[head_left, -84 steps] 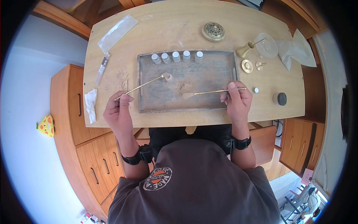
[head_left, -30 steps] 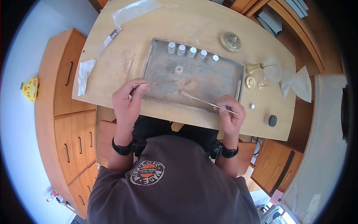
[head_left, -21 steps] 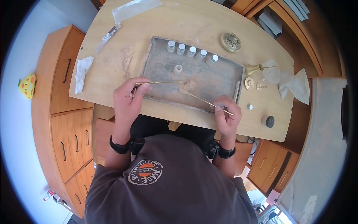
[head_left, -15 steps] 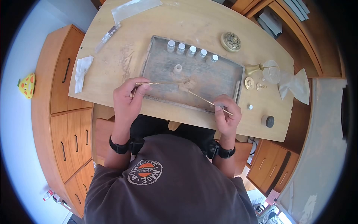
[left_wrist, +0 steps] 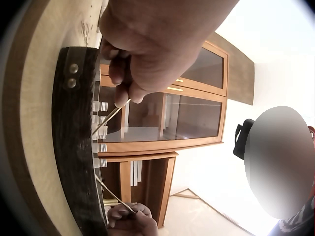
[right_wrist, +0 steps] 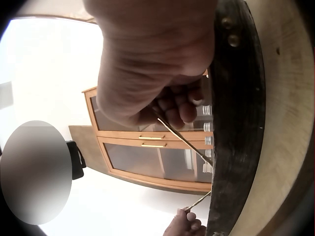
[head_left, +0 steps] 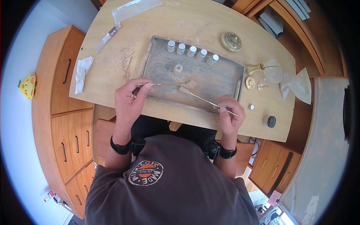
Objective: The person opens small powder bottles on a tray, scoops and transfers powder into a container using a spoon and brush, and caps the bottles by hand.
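Note:
The left hand [head_left: 129,99] pinches a thin brass tool [head_left: 161,84] between thumb and fingers, its far end over the tray near a patch of brown powder [head_left: 190,82]. Between its fingers the right hand [head_left: 229,114] holds a brass-handled brush [head_left: 204,100], whose bristles lie close to the tool's far end; whether they touch cannot be told. An uncapped small vial [head_left: 177,69] stands in the grey tray [head_left: 221,78] behind the tool. In the left wrist view, the left hand [left_wrist: 147,44] grips the tool [left_wrist: 110,117] above the tray's dark side [left_wrist: 74,142].
Several white-capped vials [head_left: 192,51] stand along the tray's back. To the right are a round brass burner [head_left: 231,41], a brass vase [head_left: 255,69], a white cap [head_left: 251,107] and a dark-lidded jar [head_left: 269,121]. A crumpled tissue [head_left: 83,74] and clear tube [head_left: 107,38] lie left.
The view has turned and shifted. The left tool has left the vial's mouth and come down near the powder. The brush has swung toward it, its bristles lately drawn slightly left.

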Tool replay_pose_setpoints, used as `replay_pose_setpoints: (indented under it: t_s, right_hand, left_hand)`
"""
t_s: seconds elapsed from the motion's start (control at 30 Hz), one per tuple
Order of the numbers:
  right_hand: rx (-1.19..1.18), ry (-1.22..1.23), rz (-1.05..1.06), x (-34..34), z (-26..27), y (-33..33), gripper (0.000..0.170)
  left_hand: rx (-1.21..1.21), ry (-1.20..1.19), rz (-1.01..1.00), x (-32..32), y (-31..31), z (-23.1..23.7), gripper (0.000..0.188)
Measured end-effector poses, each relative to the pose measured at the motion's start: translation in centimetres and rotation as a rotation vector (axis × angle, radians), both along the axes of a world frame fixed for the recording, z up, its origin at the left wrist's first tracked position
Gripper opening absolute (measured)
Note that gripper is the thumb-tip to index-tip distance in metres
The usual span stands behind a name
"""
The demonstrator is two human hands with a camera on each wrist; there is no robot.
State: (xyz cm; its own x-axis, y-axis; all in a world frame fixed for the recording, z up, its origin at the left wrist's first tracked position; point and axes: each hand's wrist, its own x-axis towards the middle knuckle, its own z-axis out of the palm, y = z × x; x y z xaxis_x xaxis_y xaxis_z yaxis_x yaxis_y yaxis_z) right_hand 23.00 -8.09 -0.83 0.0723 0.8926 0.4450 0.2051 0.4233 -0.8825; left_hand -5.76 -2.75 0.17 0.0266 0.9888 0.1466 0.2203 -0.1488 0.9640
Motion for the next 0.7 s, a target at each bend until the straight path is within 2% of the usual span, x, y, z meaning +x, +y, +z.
replay_pose_setpoints:
  t_s: [0.27, 0.33, 0.53, 0.7]
  right_hand:
    - [0.043, 0.244, -0.054, 0.06, -0.62, -0.16, 0.006]
    - [0.009, 0.321, -0.131, 0.01, -0.59, -0.15, 0.008]
    - [-0.012, 0.418, -0.258, -0.21, -0.81, -0.11, 0.01]
    - [0.02, 0.428, -0.236, -0.04, -0.97, 0.08, 0.01]
  left_hand:
    - [-0.018, 0.013, 0.008, 0.16, 0.05, 0.17, 0.012]
    - [-0.022, 0.014, 0.006, 0.22, 0.04, 0.28, 0.011]
    - [-0.071, 0.013, 0.024, 0.27, 0.09, 0.24, 0.011]
    - [-0.097, -0.027, 0.023, 0.06, 0.17, 0.07, 0.011]
